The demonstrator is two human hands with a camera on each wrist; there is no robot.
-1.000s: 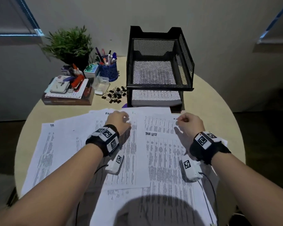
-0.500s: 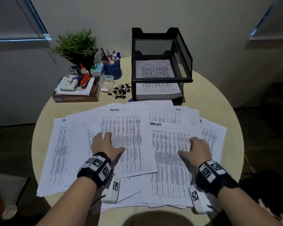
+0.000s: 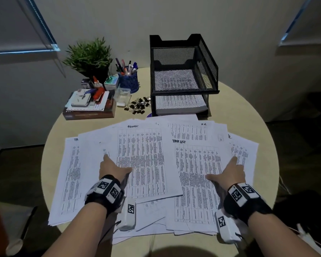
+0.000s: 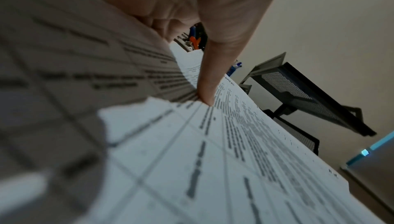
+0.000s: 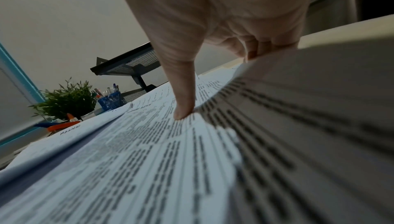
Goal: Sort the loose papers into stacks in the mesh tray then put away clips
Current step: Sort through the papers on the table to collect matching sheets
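Observation:
Loose printed papers (image 3: 143, 154) lie fanned over the round table, some headed ADMIN, TASK LIST and HR. My left hand (image 3: 118, 164) rests on the ADMIN sheet, thumb spread to the right; in the left wrist view its thumb (image 4: 208, 99) presses the paper. My right hand (image 3: 221, 168) lies on the TASK LIST sheet (image 3: 196, 164), its thumb (image 5: 181, 113) pressing down. The black two-tier mesh tray (image 3: 183, 91) stands behind the papers with a stack (image 3: 180, 105) in its lower tier. A pile of black binder clips (image 3: 137, 106) lies left of the tray.
A clear plastic box (image 3: 122, 96) sits beside the clips. Behind it are a blue pen cup (image 3: 128, 81) and a potted plant (image 3: 89, 58). A book pile topped with a stapler (image 3: 89, 108) fills the back left. Papers overhang the table's near edge.
Both hands slid back from the papers' far edge to their middle and went from curled to flat. The view pulled back and now takes in the whole table.

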